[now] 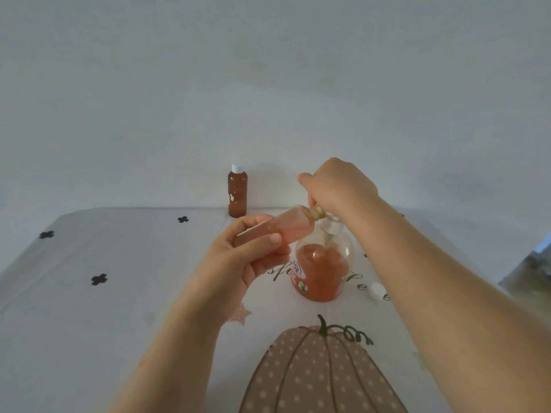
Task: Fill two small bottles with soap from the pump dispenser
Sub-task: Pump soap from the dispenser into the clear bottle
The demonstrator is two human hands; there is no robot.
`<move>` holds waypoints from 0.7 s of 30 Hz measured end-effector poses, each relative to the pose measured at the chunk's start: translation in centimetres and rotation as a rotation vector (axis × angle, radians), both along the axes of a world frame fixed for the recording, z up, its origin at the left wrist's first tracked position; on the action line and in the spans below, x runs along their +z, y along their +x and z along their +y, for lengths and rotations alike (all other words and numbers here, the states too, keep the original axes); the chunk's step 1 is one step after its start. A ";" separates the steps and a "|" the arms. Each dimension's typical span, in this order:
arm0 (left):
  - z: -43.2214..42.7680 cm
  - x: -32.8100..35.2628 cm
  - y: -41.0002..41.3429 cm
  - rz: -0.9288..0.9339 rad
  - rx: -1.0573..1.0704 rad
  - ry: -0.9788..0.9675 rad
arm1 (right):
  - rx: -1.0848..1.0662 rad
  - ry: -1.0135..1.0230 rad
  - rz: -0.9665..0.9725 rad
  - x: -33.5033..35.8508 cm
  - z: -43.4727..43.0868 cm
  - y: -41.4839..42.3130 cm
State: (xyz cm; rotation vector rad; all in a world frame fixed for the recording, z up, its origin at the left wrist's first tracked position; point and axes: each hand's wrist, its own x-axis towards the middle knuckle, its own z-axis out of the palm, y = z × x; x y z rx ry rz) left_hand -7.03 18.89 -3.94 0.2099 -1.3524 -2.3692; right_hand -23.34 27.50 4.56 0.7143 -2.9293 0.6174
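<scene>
My left hand (253,248) grips a small clear bottle (286,225), tilted almost flat, with its open neck against the nozzle of the pump dispenser (322,269). Orange soap shows inside the small bottle. The dispenser is a round clear bottle about half full of orange soap, standing at the table's middle. My right hand (337,186) is closed over the pump head and hides it. A second small brown bottle (237,190) with a white cap stands upright at the table's far edge. A loose white cap (376,291) lies to the right of the dispenser.
The table wears a white cloth (119,293) printed with a large pumpkin, black clover marks and script lettering. A plain grey wall rises right behind the far edge. A dark patch of floor shows at the right edge.
</scene>
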 end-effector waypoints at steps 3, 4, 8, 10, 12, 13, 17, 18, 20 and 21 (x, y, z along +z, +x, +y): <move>0.0 0.0 0.0 -0.001 -0.005 -0.003 | 0.001 -0.017 -0.002 0.0 0.0 -0.1; 0.0 0.0 0.0 -0.002 -0.004 -0.004 | 0.002 -0.018 -0.003 0.0 0.0 -0.1; 0.1 -0.1 0.0 -0.001 -0.007 0.006 | -0.001 -0.024 -0.012 0.1 0.2 0.2; 0.1 -0.1 0.0 0.001 -0.010 0.009 | -0.001 -0.022 -0.019 0.2 0.3 0.3; 0.2 0.0 0.1 0.010 -0.017 0.010 | -0.003 -0.018 -0.017 0.3 0.3 0.5; 0.3 0.0 0.1 0.016 -0.018 0.016 | -0.004 -0.014 -0.012 0.4 0.4 0.5; 0.4 0.3 0.1 0.063 -0.018 0.036 | -0.014 -0.006 0.020 1.4 0.5 0.7; 0.4 0.4 0.1 0.071 -0.017 0.031 | -0.011 -0.003 0.030 1.6 0.4 0.8; 0.4 0.5 0.2 0.082 -0.018 0.022 | -0.006 0.011 0.058 1.9 0.5 0.9; 0.4 0.5 0.2 0.083 -0.017 0.020 | -0.004 0.019 0.070 2.0 0.4 1.0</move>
